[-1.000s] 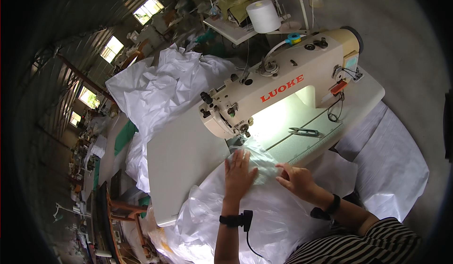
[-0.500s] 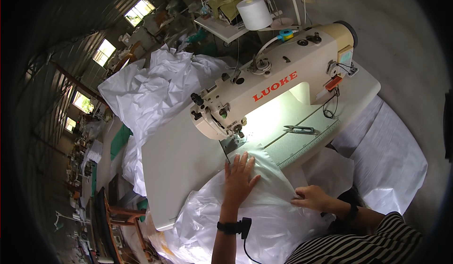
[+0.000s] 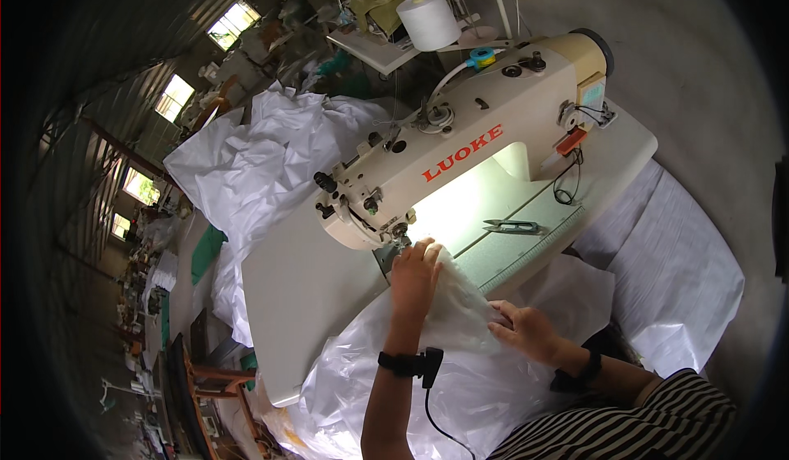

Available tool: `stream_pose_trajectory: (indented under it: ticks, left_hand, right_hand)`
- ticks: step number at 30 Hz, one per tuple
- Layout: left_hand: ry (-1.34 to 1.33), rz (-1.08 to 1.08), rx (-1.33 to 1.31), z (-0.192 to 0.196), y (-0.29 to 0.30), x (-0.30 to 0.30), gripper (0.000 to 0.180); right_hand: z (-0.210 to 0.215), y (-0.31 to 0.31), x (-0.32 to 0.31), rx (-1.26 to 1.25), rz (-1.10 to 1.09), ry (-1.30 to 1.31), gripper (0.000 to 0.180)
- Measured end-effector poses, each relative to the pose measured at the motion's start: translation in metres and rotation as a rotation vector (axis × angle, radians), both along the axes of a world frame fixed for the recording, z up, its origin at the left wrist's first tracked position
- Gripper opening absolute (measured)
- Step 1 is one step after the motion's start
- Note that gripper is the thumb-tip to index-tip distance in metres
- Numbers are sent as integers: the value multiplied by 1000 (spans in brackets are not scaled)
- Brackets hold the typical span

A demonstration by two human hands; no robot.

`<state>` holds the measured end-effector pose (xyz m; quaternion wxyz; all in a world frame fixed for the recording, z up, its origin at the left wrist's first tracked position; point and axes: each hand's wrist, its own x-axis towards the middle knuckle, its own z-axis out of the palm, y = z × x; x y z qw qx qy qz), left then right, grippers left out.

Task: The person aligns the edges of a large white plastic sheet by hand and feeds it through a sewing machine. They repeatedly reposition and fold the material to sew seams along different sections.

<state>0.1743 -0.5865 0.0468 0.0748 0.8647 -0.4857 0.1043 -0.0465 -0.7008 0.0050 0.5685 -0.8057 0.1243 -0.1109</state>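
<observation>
- White plastic sheet (image 3: pixel 460 353) lies bunched over the near edge of the bench (image 3: pixel 312 295), its leading end right at the sewing machine's (image 3: pixel 460 156) needle.
- Left hand (image 3: pixel 413 275) presses flat on the sheet just in front of the needle, fingers stretched out and together.
- Right hand (image 3: pixel 526 328) rests on the sheet nearer the person than the sewing machine, fingers curled and pinching a fold.
- Thread snips (image 3: pixel 509 226) lie on the bed under the sewing machine's arm.
- More white sheeting (image 3: pixel 263 164) is heaped behind the sewing machine.
</observation>
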Motion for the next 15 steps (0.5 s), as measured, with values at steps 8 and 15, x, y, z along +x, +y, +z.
stream_pose_trajectory:
  ticks: [8, 15]
  left_hand:
    - [39, -277, 26, -4, -8, 18, 22]
    - [-37, 52, -84, -24, 19, -44, 48]
  right_hand:
    - [8, 2, 3, -573, 42, -76, 49]
    - [7, 2, 9, -829, 181, -34, 57]
